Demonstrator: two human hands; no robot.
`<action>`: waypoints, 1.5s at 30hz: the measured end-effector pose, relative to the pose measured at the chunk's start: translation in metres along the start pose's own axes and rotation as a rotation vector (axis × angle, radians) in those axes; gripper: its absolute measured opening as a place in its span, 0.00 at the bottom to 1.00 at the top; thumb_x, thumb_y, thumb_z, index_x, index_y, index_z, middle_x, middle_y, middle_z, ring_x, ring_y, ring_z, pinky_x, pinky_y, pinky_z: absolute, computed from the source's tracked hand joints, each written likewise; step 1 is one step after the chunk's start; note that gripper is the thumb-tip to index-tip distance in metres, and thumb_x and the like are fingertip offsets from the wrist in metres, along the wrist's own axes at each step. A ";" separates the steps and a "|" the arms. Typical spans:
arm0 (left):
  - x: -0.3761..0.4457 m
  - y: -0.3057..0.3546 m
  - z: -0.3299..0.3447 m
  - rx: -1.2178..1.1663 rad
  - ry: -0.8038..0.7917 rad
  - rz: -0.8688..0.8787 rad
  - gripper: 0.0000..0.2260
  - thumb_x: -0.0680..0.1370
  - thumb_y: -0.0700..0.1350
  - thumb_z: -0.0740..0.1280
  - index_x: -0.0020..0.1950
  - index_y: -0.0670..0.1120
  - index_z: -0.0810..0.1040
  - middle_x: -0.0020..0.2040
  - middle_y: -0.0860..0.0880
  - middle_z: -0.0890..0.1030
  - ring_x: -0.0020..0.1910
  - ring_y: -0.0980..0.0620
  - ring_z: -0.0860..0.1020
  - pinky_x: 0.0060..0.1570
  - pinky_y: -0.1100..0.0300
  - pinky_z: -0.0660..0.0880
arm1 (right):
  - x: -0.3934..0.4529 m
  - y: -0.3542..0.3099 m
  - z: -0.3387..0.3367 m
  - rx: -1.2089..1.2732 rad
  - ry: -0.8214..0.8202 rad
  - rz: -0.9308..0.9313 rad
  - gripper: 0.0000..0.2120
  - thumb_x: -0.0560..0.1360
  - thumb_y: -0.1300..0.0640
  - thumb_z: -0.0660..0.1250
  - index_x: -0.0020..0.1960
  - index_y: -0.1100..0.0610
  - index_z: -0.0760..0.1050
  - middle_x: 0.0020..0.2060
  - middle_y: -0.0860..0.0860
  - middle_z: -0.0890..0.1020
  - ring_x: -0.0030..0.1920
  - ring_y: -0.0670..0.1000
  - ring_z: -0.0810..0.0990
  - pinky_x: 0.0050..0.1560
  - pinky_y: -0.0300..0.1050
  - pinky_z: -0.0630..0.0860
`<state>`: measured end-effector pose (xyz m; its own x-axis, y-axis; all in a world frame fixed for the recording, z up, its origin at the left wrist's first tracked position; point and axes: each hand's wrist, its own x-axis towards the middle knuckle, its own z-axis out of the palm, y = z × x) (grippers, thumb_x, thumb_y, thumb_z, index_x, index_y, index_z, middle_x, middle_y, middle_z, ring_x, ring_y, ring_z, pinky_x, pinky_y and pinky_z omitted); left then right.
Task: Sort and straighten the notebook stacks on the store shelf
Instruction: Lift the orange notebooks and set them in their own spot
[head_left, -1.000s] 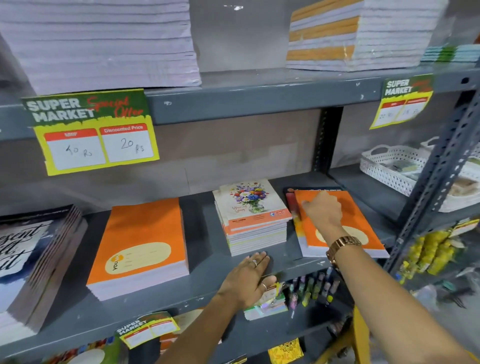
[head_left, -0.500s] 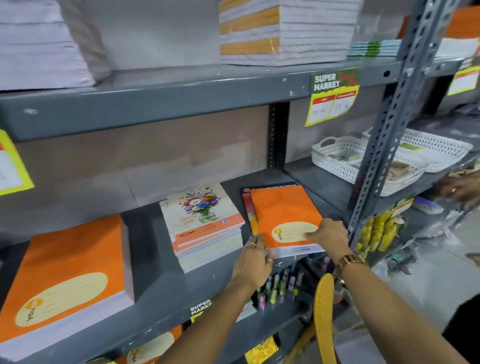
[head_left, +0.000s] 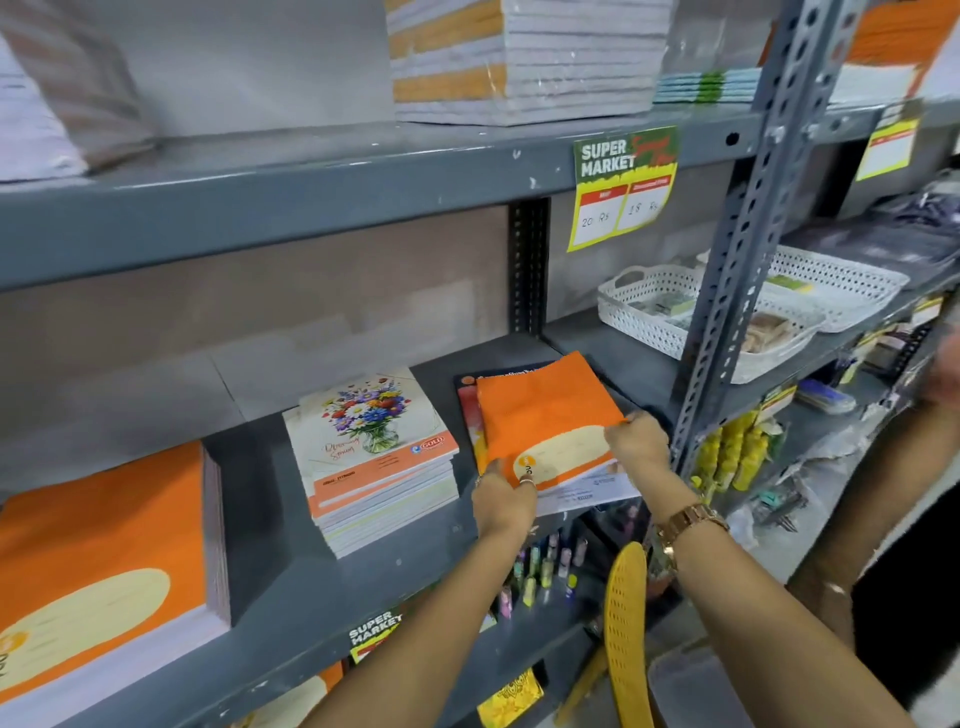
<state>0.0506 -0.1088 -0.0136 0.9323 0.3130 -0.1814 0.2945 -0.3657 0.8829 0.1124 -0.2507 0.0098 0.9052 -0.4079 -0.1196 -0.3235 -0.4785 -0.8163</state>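
On the far left of the middle shelf (head_left: 291, 587) sits a thick orange notebook stack (head_left: 98, 561), squared up. Next to it, w/ a gap between, is the floral-cover stack (head_left: 371, 452); its edges look slightly fanned, so prob. not tidied yet.

Step in hand, judged from the pose: pulling the top orange notebook (head_left: 540, 415) off the right-hand pile, likely to sort it w/ its own kind on the left. It lies tilted, its front edge raised off the covers below it: a dark one at the back, a red/multicolour cover (head_left: 470, 421) on the left, a white cover (head_left: 597, 486) peeking out at the front.

Left hand (head_left: 501, 501) grips the notebook's front-left corner; ringed fingers (head_left: 527, 480) are curled over the cover, closed on it. Right hand (head_left: 636, 441) pinches the front-right edge, fingers together on the cover; the thumb can't be seen, so how far under it goes is unclear. A watch (head_left: 688, 519) sits on that wrist.

Next move calls for lifting it clear w/o dragging the covers beneath, then carrying it left, past the floral stack, onto the orange stack, corners aligned. The remaining mixed covers would still need squaring.

Further right, beyond the upright post (head_left: 748, 249), white baskets (head_left: 649, 312) are not involved.
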 end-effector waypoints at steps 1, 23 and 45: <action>0.000 0.001 -0.001 -0.046 -0.002 -0.014 0.19 0.76 0.38 0.62 0.68 0.43 0.68 0.62 0.41 0.78 0.56 0.42 0.77 0.50 0.59 0.72 | 0.000 -0.003 -0.003 0.044 0.020 -0.015 0.06 0.76 0.66 0.58 0.50 0.63 0.72 0.35 0.57 0.74 0.32 0.59 0.76 0.45 0.60 0.81; -0.046 -0.019 -0.202 -0.344 0.480 0.030 0.14 0.74 0.35 0.66 0.30 0.49 0.73 0.39 0.43 0.81 0.41 0.40 0.82 0.46 0.54 0.79 | -0.144 -0.110 0.064 0.418 -0.139 -0.232 0.07 0.74 0.64 0.63 0.39 0.56 0.69 0.30 0.52 0.75 0.25 0.50 0.75 0.31 0.47 0.79; -0.101 -0.158 -0.366 0.131 0.729 -0.149 0.08 0.75 0.35 0.61 0.43 0.35 0.80 0.44 0.35 0.82 0.38 0.42 0.76 0.38 0.54 0.72 | -0.299 -0.128 0.234 -0.218 -0.518 -0.486 0.11 0.73 0.53 0.70 0.43 0.61 0.73 0.48 0.59 0.83 0.49 0.59 0.81 0.40 0.45 0.75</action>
<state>-0.1667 0.2380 0.0231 0.5188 0.8513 0.0781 0.4714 -0.3610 0.8046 -0.0522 0.1142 0.0177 0.9569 0.2821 -0.0689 0.1477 -0.6772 -0.7208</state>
